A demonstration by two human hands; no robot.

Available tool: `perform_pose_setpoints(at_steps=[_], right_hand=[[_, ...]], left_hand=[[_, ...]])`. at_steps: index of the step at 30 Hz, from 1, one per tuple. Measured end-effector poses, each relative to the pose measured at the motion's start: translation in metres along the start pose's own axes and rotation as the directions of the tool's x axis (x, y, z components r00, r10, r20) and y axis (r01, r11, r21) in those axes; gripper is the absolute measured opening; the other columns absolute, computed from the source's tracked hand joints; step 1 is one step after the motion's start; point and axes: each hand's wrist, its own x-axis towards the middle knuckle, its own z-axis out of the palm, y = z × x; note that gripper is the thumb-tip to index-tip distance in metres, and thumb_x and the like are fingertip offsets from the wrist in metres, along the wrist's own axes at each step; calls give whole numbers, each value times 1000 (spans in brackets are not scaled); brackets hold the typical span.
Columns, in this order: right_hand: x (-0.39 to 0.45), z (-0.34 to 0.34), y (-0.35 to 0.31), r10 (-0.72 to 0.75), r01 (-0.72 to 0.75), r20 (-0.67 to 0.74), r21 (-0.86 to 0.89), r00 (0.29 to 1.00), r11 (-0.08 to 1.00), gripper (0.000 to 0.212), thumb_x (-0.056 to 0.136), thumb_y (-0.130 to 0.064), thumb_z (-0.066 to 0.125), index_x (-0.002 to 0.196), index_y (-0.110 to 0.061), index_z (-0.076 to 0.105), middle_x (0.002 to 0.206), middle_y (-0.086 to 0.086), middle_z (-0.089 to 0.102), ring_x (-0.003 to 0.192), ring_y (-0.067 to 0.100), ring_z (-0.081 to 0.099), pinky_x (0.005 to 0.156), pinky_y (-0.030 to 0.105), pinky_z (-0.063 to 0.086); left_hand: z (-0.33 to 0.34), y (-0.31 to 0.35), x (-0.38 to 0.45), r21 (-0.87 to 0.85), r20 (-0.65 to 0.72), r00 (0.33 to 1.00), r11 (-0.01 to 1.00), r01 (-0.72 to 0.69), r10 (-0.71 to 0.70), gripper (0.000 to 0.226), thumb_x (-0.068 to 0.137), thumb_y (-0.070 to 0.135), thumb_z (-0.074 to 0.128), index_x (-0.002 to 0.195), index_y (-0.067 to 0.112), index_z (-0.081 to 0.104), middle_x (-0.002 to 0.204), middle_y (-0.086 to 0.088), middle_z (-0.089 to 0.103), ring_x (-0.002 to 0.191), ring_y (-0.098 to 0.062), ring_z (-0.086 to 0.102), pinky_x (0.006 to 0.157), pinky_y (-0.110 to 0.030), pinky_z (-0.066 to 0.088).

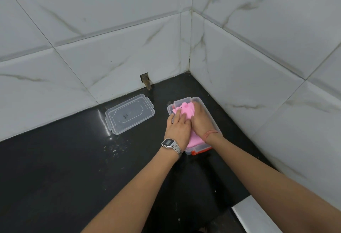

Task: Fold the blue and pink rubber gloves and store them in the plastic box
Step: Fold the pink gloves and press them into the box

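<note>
A clear plastic box sits on the black counter near the right wall. Inside it lies a folded pink rubber glove, its fingers bunched at the far end and its cuff reaching the near end. My left hand, with a silver watch on the wrist, presses flat on the glove's left side. My right hand, with a red thread on the wrist, presses on the glove's right side. The two hands touch each other. A red-orange strip shows through the box's near wall. No blue glove is visible.
The box's clear lid lies flat on the black counter to the left, apart from the box. White marble-tiled walls meet in a corner behind and to the right. A small hole breaks the back wall's base.
</note>
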Motion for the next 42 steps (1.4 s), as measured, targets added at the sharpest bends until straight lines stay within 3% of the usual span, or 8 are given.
perform_pose_setpoints(at_steps=[4, 9, 11, 14, 21, 26, 31, 42], right_hand=[[-3, -4, 0, -140, 109, -57, -381, 988, 918, 61, 94, -22, 57, 146, -11, 28, 152, 14, 32, 137, 28, 36, 108, 36, 39], [-9, -21, 4, -392, 368, 111, -638, 913, 677, 57, 86, -17, 68, 137, -6, 46, 142, 19, 47, 126, 31, 49, 98, 36, 47], [-9, -26, 10, -360, 392, 203, -697, 911, 600, 52, 89, -19, 64, 137, -7, 45, 143, 16, 45, 128, 27, 47, 101, 32, 44], [-7, -26, 16, -238, 360, 270, -677, 933, 642, 54, 96, -18, 53, 143, -3, 31, 147, 16, 35, 129, 25, 42, 102, 32, 44], [-5, -7, 9, -165, 323, 279, -777, 946, 540, 62, 94, -24, 57, 143, 1, 28, 147, 22, 37, 135, 32, 37, 114, 39, 29], [6, -8, 3, -9, 216, 308, -643, 951, 735, 50, 99, -13, 43, 144, 3, 28, 150, 22, 32, 136, 33, 35, 112, 39, 29], [22, -10, -1, 29, 144, 315, -512, 949, 847, 39, 99, -9, 41, 137, -1, 38, 136, 17, 48, 118, 27, 53, 98, 34, 44], [24, 4, 4, 70, 146, 340, -570, 938, 808, 55, 94, -17, 53, 142, 0, 30, 142, 17, 36, 125, 28, 46, 100, 37, 45]], left_hand=[[1, -3, 1, 89, 64, 998, 996, 2, -8, 40, 98, 24, 37, 137, 14, 43, 152, -12, 31, 147, -27, 10, 118, -46, 3], [-5, -2, 6, 204, 182, 981, 979, 26, -64, 52, 100, 30, 26, 149, 12, 23, 158, -13, 20, 148, -26, 9, 117, -48, -3], [-7, -1, 9, 263, 247, 963, 964, 36, -104, 56, 100, 34, 23, 151, 12, 17, 160, -12, 14, 148, -26, 6, 117, -50, -6], [-10, -1, 11, 346, 309, 938, 937, 41, -155, 64, 100, 46, 23, 153, 12, 12, 161, -12, 6, 149, -27, 2, 116, -50, -8], [-18, 2, 19, 435, 388, 906, 900, -17, -170, 67, 99, 51, 20, 153, 19, -4, 161, -14, -3, 148, -32, -3, 115, -52, -9], [-15, 1, 27, 463, 411, 896, 885, -46, -169, 74, 96, 55, 30, 153, 21, -3, 161, -13, 4, 146, -33, 12, 116, -49, 11], [-9, 0, 35, 524, 422, 894, 845, -102, -153, 74, 93, 58, 33, 152, 24, 5, 157, -12, 16, 143, -31, 20, 114, -49, 14], [-2, 4, 41, 564, 496, 853, 807, -173, -164, 69, 96, 53, 33, 152, 26, 6, 160, -8, 7, 147, -34, 2, 114, -58, -3]])
